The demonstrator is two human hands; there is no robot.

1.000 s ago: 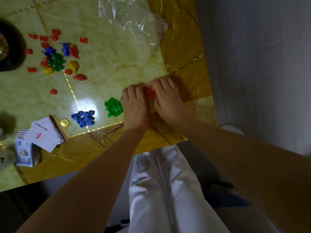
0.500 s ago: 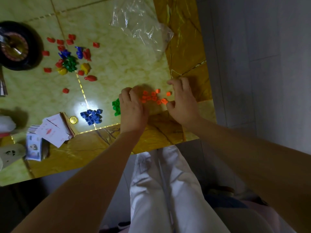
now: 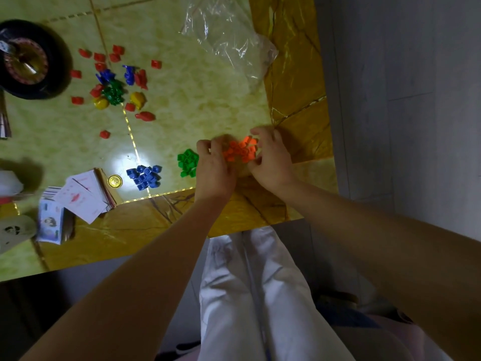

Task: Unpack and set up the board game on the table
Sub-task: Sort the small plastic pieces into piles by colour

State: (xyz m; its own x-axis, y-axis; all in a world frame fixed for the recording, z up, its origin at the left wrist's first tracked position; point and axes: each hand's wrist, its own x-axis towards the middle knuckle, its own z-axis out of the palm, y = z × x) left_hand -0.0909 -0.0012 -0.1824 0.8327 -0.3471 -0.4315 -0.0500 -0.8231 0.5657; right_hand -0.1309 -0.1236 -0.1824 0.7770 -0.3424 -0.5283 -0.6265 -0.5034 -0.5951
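You've got 3 heaps of small houses: 1 orange heap, 1 green heap, 1 blue heap; pcs per heap too blurred to count. Loose red pcs: approx 13. Yellow pcs: 2. 1 gold coin, 1 roulette wheel, 1 clear bag, 1 card stack, 1 banknote stack.

You're looking down on a glossy table: green marbled top, amber border, a bright glare of light bouncing off it, grey floor to your right.
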